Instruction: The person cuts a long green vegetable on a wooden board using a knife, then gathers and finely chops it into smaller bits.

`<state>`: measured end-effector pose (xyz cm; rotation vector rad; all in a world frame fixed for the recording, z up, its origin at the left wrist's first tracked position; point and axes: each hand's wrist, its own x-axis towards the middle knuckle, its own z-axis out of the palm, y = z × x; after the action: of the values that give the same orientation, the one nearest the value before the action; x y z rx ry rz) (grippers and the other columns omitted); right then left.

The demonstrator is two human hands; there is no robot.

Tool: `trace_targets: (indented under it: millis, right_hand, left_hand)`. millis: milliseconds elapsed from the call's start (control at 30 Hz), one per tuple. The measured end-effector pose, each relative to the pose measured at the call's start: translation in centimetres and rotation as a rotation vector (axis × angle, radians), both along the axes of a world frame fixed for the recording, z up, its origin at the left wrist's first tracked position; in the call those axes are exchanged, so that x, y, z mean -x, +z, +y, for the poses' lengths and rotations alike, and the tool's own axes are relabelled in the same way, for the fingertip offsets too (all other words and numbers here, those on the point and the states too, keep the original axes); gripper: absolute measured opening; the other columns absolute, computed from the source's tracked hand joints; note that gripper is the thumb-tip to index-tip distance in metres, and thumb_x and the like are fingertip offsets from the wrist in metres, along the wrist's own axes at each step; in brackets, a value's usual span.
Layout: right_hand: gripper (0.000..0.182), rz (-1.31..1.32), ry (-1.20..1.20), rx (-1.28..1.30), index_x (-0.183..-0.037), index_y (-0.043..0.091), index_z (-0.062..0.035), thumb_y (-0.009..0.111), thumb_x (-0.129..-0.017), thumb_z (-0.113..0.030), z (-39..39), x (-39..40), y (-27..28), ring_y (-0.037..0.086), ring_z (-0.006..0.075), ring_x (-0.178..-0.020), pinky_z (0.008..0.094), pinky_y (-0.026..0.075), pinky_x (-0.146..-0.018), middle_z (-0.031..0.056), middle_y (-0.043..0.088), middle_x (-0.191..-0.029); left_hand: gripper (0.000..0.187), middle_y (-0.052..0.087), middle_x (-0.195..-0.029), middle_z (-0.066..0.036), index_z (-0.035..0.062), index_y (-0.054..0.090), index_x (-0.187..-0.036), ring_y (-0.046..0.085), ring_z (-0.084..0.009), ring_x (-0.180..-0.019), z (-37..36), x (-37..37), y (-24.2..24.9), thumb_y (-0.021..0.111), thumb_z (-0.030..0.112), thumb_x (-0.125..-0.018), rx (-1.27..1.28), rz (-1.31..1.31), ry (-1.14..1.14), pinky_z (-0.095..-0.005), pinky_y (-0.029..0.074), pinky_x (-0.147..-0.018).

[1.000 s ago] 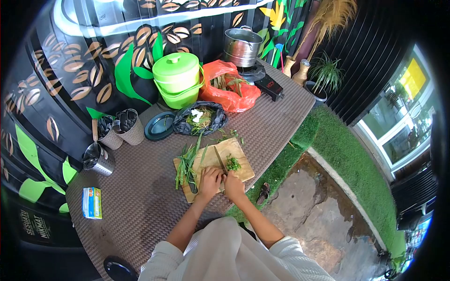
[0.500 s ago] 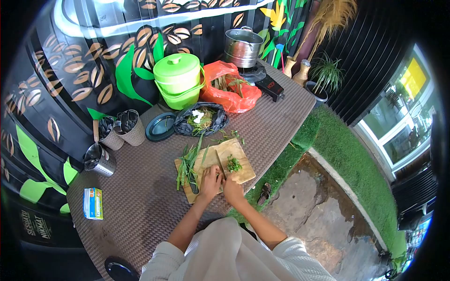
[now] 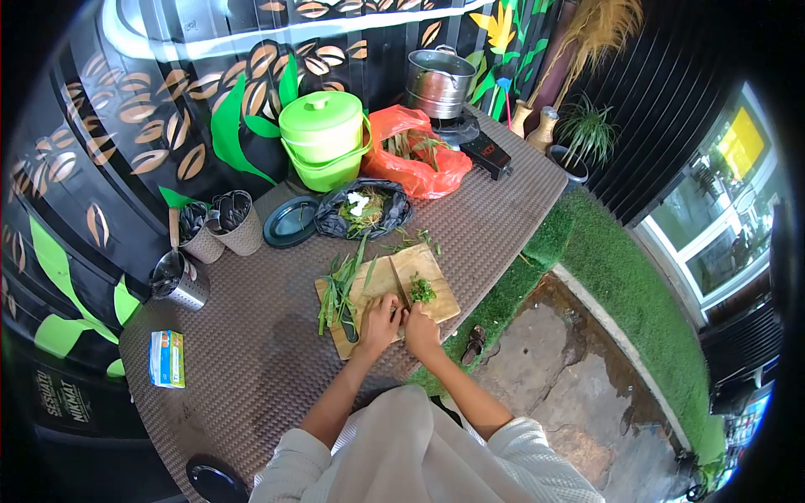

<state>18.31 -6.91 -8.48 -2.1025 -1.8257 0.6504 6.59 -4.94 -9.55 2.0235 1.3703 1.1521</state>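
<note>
My right hand (image 3: 422, 332) is closed round the handle of a knife (image 3: 397, 278), whose blade points away from me over a wooden cutting board (image 3: 379, 280). My left hand (image 3: 380, 324) rests on the board just left of the blade, its fingers bent and pressed down. Whatever lies beneath those fingertips is mostly hidden. Right of the blade sits a small heap of chopped greens (image 3: 422, 289). Long green leaves (image 3: 339, 292) lie across the board's left side, some hanging past its edge.
Beyond the board stand a black bag of scraps (image 3: 329, 220), a dark plate (image 3: 281, 230), a red plastic bag (image 3: 449, 178), a lime-green lidded bucket (image 3: 323, 130) and a steel pot (image 3: 436, 90) on a stove (image 3: 489, 159). Utensil holders (image 3: 239, 233) and a tissue pack (image 3: 171, 359) are at left.
The knife tip has slid slightly forward, with my right hand a little along with it. My left hand stays beside the blade. The whole view has shifted slightly.
</note>
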Motion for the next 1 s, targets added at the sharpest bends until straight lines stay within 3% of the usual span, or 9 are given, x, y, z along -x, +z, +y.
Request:
trace_targets:
  millis: [167,267,367,433,733,800,1000]
  right_hand:
    - [0.035,-0.031,0.088,-0.023,-0.103,0.045,0.0014,0.042,-0.097,-0.033,0.4,-1.4,0.5,0.065,0.0439,-0.076,0.0531,0.051,-0.069,0.0264,0.064,-0.078]
    - [0.038,-0.021,0.117,-0.023,-0.107,0.045,0.0035,0.042,-0.098,-0.033,-0.1,-1.5,0.8,0.065,0.0438,-0.077,0.0523,0.051,-0.069,0.0273,0.064,-0.079]
    - [0.041,-0.015,0.085,-0.020,-0.112,0.045,0.0056,0.042,-0.098,-0.033,-1.3,-1.0,1.2,0.065,0.0436,-0.077,0.0519,0.052,-0.068,0.0282,0.064,-0.080]
    - [0.043,-0.007,0.054,-0.004,-0.115,0.044,0.0067,0.042,-0.098,-0.033,-1.4,-0.3,1.1,0.065,0.0435,-0.077,0.0517,0.052,-0.068,0.0287,0.064,-0.080]
    - [0.030,-0.069,0.141,-0.184,-0.103,0.045,0.0003,0.046,-0.095,-0.029,-0.4,-0.5,-0.5,0.068,0.0367,-0.067,0.0454,0.056,-0.057,0.0215,0.066,-0.070]
    - [0.033,-0.065,0.028,-0.005,-0.100,0.045,0.0021,0.044,-0.097,-0.031,-1.4,0.4,-0.3,0.066,0.0423,-0.072,0.0504,0.053,-0.064,0.0255,0.065,-0.076]
    - [0.037,0.018,0.128,0.017,-0.106,0.043,0.0022,0.041,-0.098,-0.034,0.6,-0.7,0.2,0.065,0.0439,-0.077,0.0508,0.053,-0.066,0.0288,0.064,-0.084]
  left_hand:
    - [0.016,0.063,-0.088,-0.012,0.0055,0.055,-0.093,0.060,-0.0333,-0.086,0.2,-0.2,-0.8,0.062,0.004,-0.080,-0.070,-0.019,-0.032,-0.0438,0.046,-0.073]
    - [0.016,0.065,-0.089,-0.011,0.0034,0.056,-0.095,0.063,-0.0300,-0.087,0.1,0.2,-0.2,0.063,0.001,-0.081,0.005,-0.138,-0.037,-0.0389,0.045,-0.079]
    - [0.016,0.066,-0.090,-0.009,0.0043,0.057,-0.095,0.063,-0.0286,-0.085,0.1,0.3,0.2,0.064,0.001,-0.080,-0.007,-0.030,0.010,-0.0365,0.042,-0.081]
    - [0.018,0.067,-0.089,-0.003,0.0075,0.057,-0.094,0.058,-0.0234,-0.091,0.2,0.4,0.0,0.065,0.003,-0.079,0.001,0.028,0.057,-0.0398,0.036,-0.085]
    - [0.015,0.060,-0.088,-0.007,0.0055,0.054,-0.092,0.054,-0.0284,-0.091,0.3,0.1,-0.8,0.062,0.002,-0.081,0.046,-0.048,0.042,-0.0440,0.038,-0.084]
    - [0.014,0.058,-0.087,-0.009,0.0047,0.053,-0.092,0.053,-0.0301,-0.090,0.4,0.2,-0.9,0.062,0.002,-0.082,0.028,-0.058,0.039,-0.0443,0.039,-0.082]
    - [0.012,0.054,-0.082,-0.013,0.0028,0.050,-0.090,0.052,-0.0344,-0.085,0.4,0.0,-1.2,0.061,0.004,-0.084,0.032,-0.099,0.041,-0.0430,0.042,-0.074]
